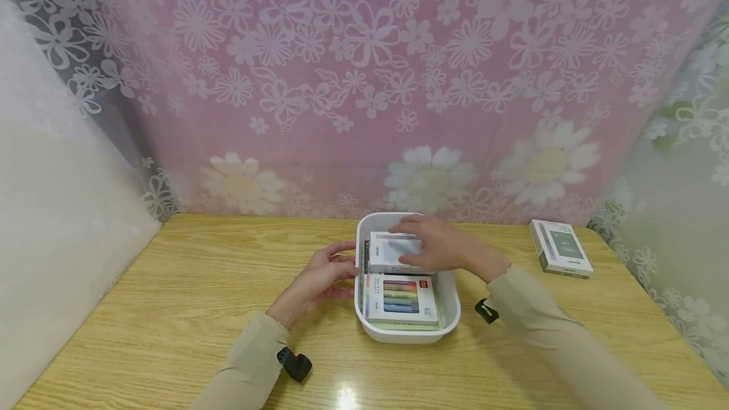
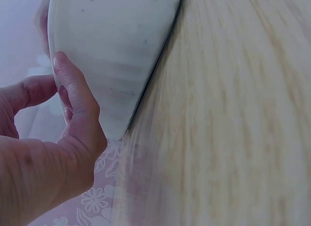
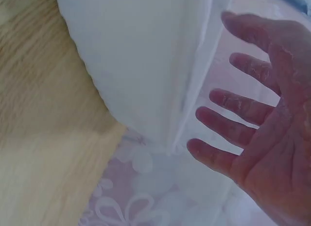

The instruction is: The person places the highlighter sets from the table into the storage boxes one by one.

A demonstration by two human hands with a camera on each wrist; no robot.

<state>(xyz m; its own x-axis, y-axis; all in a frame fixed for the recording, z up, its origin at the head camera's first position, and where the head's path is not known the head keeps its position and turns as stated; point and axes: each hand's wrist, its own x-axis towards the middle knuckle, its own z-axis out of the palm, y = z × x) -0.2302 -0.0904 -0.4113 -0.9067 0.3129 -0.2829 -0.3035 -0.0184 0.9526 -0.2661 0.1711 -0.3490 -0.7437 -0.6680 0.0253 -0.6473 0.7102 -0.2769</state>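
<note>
A white plastic bin (image 1: 450, 328) stands on the table with several packages inside. At its left side, my left hand (image 1: 319, 280) holds the rim, fingertips also against the outer wall (image 2: 112, 56) in the left wrist view. My right hand (image 1: 438, 244) hovers over the bin's far part with fingers spread, holding nothing. Beneath it lies a white box (image 1: 390, 252) with a pale grey panel, partly hidden by the hand. Nearer to me is a white box of coloured markers or highlighters (image 1: 401, 299) with a window and a red label. A greenish flat item (image 1: 410, 326) shows under it.
Another white box (image 1: 560, 248) with a grey-green panel lies at the table's far right. The wood-grain table (image 1: 199, 309) ends at a pink flowered curtain (image 1: 342, 112) behind, with pale curtains at both sides.
</note>
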